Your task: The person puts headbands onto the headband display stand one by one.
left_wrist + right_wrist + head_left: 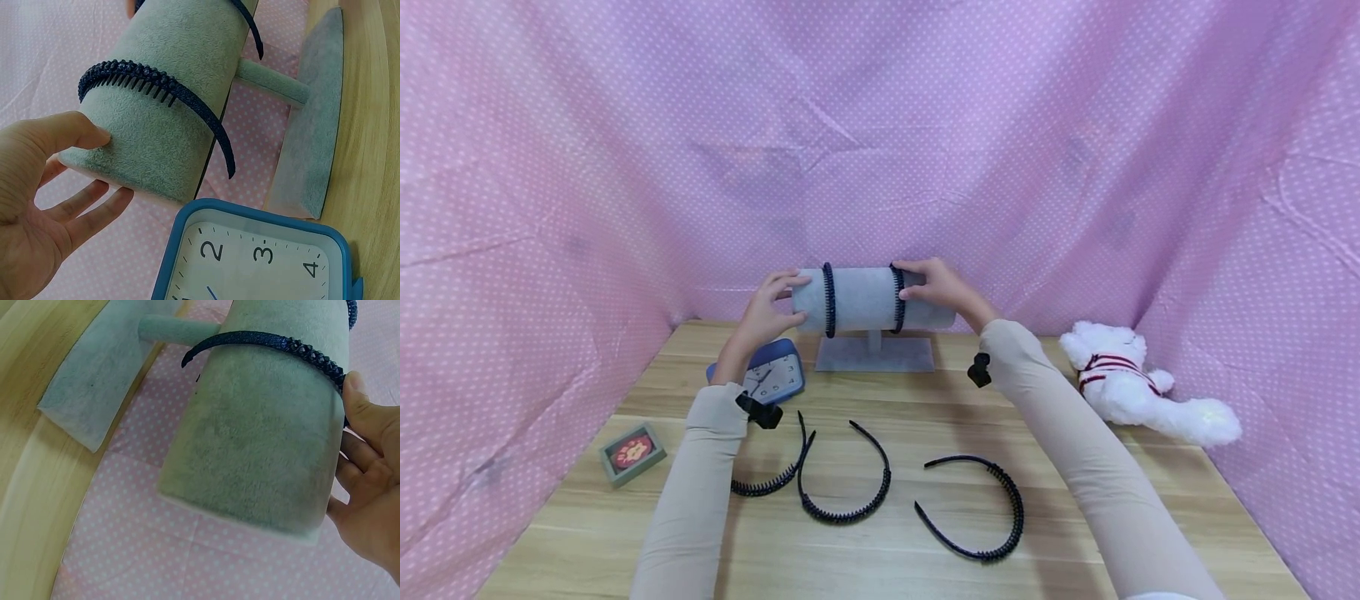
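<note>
A grey plush headband stand (861, 300), a padded horizontal roll on a post and flat base, stands at the back of the table. Two dark beaded headbands with comb teeth are on the roll, the left headband (128, 72) near its left end and the right headband (309, 357) further along. My left hand (765, 312) grips the roll's left end, thumb on the surface and fingers around the end. With my right hand (942, 285) I hold the right headband, thumb at its beaded edge; the other fingers are partly hidden behind the roll.
Three black headbands lie on the table in front: a left headband (767, 487), a middle headband (844, 518) and a right headband (1018, 512). A blue clock (781, 379) sits by my left forearm, near a small green frame (657, 454). A white plush toy (1120, 396) lies right.
</note>
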`<state>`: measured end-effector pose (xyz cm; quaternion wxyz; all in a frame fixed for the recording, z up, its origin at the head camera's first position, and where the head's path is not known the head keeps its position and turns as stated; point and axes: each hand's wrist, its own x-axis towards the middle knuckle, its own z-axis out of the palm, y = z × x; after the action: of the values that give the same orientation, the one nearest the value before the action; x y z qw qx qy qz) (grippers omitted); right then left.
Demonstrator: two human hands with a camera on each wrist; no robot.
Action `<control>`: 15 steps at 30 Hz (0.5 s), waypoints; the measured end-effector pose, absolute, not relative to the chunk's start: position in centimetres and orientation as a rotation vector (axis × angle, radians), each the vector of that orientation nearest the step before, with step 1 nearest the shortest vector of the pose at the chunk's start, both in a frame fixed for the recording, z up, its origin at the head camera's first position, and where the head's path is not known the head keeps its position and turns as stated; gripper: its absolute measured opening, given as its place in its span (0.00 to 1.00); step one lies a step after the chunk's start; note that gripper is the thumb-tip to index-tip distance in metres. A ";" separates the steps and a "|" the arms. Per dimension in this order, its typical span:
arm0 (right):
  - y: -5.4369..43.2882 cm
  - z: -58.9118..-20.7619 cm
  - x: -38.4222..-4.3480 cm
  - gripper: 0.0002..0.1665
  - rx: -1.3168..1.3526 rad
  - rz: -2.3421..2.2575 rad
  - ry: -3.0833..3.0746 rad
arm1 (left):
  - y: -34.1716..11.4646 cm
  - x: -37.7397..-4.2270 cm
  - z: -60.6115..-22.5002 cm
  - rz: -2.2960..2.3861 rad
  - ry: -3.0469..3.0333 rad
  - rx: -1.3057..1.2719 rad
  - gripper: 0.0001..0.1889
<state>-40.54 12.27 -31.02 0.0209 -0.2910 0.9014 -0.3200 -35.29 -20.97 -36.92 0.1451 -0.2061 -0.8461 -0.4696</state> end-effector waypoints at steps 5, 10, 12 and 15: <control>11.7 -31.0 -40.7 0.36 -0.918 -0.946 2.799 | -20.9 -35.4 -36.9 -1.336 -2.426 -0.615 0.30; 11.0 -30.9 -40.8 0.35 -0.954 -0.943 2.771 | -20.9 -35.4 -36.9 -1.344 -2.407 -0.632 0.30; 10.7 -30.8 -40.8 0.35 -0.962 -0.940 2.764 | -20.9 -35.4 -37.0 -1.344 -2.408 -0.626 0.30; 10.3 -30.7 -40.8 0.35 -0.977 -0.933 2.762 | -20.9 -35.2 -36.9 -1.342 -2.424 -0.605 0.30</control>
<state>-40.82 10.28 -30.71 0.0337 -0.3176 0.8978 -0.3034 -35.24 -20.93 -36.93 0.1524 -0.2108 -0.8447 -0.4678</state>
